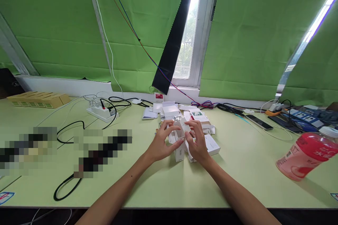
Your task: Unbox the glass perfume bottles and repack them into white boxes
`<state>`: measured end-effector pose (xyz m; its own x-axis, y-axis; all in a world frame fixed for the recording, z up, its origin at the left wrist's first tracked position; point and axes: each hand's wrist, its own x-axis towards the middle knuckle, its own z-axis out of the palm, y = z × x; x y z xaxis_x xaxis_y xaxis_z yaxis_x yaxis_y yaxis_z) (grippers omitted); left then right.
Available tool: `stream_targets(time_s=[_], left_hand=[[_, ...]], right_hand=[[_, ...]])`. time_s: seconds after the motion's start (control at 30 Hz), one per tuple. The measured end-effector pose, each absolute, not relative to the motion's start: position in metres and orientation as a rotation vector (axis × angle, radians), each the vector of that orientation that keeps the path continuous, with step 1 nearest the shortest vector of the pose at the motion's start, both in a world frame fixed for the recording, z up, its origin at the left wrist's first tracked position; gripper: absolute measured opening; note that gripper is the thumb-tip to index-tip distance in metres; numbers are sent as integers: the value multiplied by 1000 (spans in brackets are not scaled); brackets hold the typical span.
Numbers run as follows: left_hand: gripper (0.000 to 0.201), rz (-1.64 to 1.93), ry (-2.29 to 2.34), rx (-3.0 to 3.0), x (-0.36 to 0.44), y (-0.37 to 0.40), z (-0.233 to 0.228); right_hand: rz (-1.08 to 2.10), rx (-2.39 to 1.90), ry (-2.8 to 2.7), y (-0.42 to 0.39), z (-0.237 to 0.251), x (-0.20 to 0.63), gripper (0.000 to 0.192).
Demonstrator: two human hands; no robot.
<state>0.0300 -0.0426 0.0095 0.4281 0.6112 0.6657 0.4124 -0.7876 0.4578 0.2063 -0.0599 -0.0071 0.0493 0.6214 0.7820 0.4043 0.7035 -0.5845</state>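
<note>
A small white cardboard box (180, 153) stands upright on the table in front of me, and its top looks open. My left hand (164, 141) grips it from the left, thumb across the near side and fingers at the upper edge. On the other side, my right hand (197, 142) pinches the top edge or a flap with thumb and forefinger. Behind and around both hands lies a pile of white boxes and flaps (170, 109). A flat white box (212, 145) rests just right of my right hand. The inside of the held box is mostly hidden.
A red-labelled drink bottle (307, 154) stands at the right. Behind it lie a phone (258, 122) and blue packages (303, 119). A power strip (101, 112) with black cables sits at the back left, near a yellow carton (39, 100). Blurred items cover the left side.
</note>
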Motion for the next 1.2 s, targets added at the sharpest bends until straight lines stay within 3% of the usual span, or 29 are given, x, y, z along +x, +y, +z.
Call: stream_targets(time_s=[0.4,1.2], left_hand=[[22,1257,889,2451,30,-41,8],[17,1258,873,2448,30,-40,6]], right_hand=[[241,-926,-1527,-58,-10,206,15],[302,-892,-1549,-61,-6,205,22]])
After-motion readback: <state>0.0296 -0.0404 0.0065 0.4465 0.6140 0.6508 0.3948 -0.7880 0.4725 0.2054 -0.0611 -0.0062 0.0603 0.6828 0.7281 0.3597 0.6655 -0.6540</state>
